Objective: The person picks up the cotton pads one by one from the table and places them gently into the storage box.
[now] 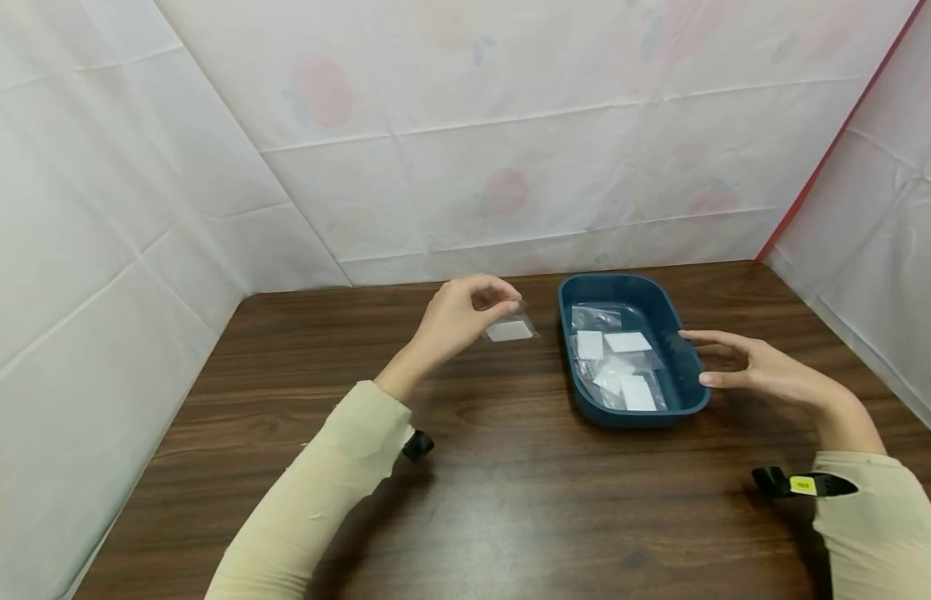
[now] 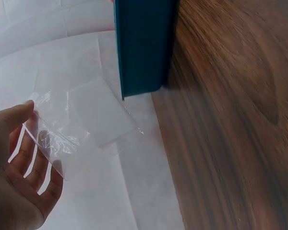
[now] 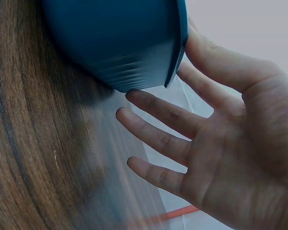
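My left hand (image 1: 465,314) pinches a small clear plastic bag (image 1: 510,329) with a white card in it, held to the left of a blue bin. In the left wrist view the bag (image 2: 93,115) hangs from thumb and fingers. The blue bin (image 1: 693,362) stands on the table and holds several similar clear bags (image 1: 618,367) with white pieces inside. At the bin's right side is my right hand (image 1: 758,367), its fingers spread and the thumb and fingertips at the rim. In the right wrist view the other fingers (image 3: 158,136) stay extended beside the bin wall.
The dark wood-grain table (image 1: 480,500) spreads out in front of both arms. White patterned sheeting (image 1: 465,167) walls off the back and both sides. A red strip (image 1: 840,133) runs up the back right corner. Each wrist carries a black strap device (image 1: 803,483).
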`<state>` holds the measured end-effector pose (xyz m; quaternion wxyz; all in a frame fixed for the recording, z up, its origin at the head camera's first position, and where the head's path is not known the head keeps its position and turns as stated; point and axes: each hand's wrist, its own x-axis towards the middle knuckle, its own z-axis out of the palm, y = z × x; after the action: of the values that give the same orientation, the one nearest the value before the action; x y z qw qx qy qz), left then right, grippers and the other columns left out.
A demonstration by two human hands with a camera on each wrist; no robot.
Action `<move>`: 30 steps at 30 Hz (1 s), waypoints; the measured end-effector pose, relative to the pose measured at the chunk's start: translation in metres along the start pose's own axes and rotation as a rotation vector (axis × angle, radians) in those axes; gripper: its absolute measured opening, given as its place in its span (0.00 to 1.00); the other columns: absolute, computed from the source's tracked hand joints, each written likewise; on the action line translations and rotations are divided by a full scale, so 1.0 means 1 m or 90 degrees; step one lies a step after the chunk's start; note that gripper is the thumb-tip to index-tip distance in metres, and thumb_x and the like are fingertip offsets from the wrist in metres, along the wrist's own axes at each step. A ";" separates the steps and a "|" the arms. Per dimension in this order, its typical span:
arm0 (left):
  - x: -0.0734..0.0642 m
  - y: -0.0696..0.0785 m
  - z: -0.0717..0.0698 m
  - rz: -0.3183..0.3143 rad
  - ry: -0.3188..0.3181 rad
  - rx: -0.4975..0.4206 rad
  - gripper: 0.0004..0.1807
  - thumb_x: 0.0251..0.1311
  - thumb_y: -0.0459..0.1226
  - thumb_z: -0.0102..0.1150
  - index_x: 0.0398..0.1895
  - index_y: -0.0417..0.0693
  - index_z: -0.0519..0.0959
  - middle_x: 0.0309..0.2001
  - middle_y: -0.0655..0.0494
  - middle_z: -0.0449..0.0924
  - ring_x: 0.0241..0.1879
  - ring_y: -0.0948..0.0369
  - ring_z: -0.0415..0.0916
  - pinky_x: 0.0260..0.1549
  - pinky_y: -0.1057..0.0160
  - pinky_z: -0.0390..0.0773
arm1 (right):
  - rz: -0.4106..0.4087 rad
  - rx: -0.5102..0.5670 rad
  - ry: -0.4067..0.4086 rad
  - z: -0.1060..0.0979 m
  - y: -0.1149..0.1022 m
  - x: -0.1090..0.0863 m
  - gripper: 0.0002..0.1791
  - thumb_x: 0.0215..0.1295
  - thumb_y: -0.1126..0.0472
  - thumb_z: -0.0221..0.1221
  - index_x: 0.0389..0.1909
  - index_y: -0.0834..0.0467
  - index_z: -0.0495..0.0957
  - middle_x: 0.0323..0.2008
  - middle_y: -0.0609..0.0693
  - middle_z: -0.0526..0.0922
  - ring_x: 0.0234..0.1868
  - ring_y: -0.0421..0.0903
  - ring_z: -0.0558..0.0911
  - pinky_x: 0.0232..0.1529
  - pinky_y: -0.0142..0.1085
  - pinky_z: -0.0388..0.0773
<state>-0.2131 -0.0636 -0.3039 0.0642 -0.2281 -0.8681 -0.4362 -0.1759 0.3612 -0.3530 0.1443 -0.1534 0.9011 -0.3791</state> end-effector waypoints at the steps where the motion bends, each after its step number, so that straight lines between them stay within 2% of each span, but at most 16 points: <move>1: 0.001 0.001 0.002 -0.001 0.001 -0.005 0.05 0.63 0.44 0.67 0.41 0.60 0.86 0.38 0.69 0.82 0.35 0.66 0.76 0.31 0.60 0.76 | 0.004 0.002 0.000 0.000 0.000 0.000 0.38 0.68 0.53 0.63 0.75 0.54 0.59 0.67 0.64 0.68 0.62 0.57 0.71 0.53 0.53 0.72; 6: 0.004 0.006 0.009 0.002 0.012 -0.026 0.05 0.63 0.43 0.67 0.41 0.59 0.86 0.37 0.69 0.83 0.34 0.65 0.76 0.29 0.61 0.75 | 0.003 0.002 -0.001 0.000 0.001 0.000 0.38 0.68 0.53 0.63 0.76 0.54 0.59 0.67 0.65 0.68 0.63 0.60 0.70 0.53 0.56 0.72; 12: 0.010 0.013 0.017 0.023 0.032 -0.057 0.06 0.63 0.42 0.67 0.42 0.57 0.86 0.38 0.68 0.84 0.34 0.66 0.76 0.34 0.62 0.76 | -0.013 -0.006 -0.002 -0.001 0.003 0.000 0.38 0.69 0.54 0.62 0.75 0.56 0.58 0.67 0.67 0.66 0.63 0.63 0.70 0.52 0.57 0.73; 18: 0.017 0.019 0.023 0.026 0.035 -0.073 0.06 0.63 0.43 0.67 0.41 0.58 0.86 0.39 0.68 0.84 0.35 0.66 0.76 0.34 0.63 0.77 | -0.002 -0.012 -0.001 0.000 0.004 0.002 0.38 0.69 0.53 0.62 0.76 0.55 0.59 0.67 0.65 0.67 0.62 0.58 0.71 0.52 0.55 0.73; 22: 0.022 0.022 0.028 0.029 0.039 -0.076 0.06 0.63 0.44 0.66 0.42 0.58 0.86 0.38 0.68 0.83 0.36 0.66 0.77 0.35 0.64 0.77 | -0.006 -0.005 -0.004 -0.001 0.002 0.001 0.38 0.69 0.53 0.62 0.76 0.55 0.58 0.68 0.67 0.66 0.63 0.63 0.69 0.52 0.56 0.73; 30: 0.033 0.032 0.040 0.037 0.029 -0.074 0.07 0.64 0.44 0.66 0.43 0.58 0.86 0.39 0.68 0.83 0.38 0.68 0.76 0.34 0.65 0.76 | -0.004 -0.001 -0.002 0.000 0.002 -0.001 0.38 0.69 0.53 0.62 0.76 0.55 0.58 0.67 0.67 0.66 0.63 0.64 0.69 0.51 0.55 0.73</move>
<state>-0.2242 -0.0047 -0.2946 0.0834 -0.2468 -0.8324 -0.4891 -0.1758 0.3628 -0.3539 0.1447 -0.1569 0.9005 -0.3788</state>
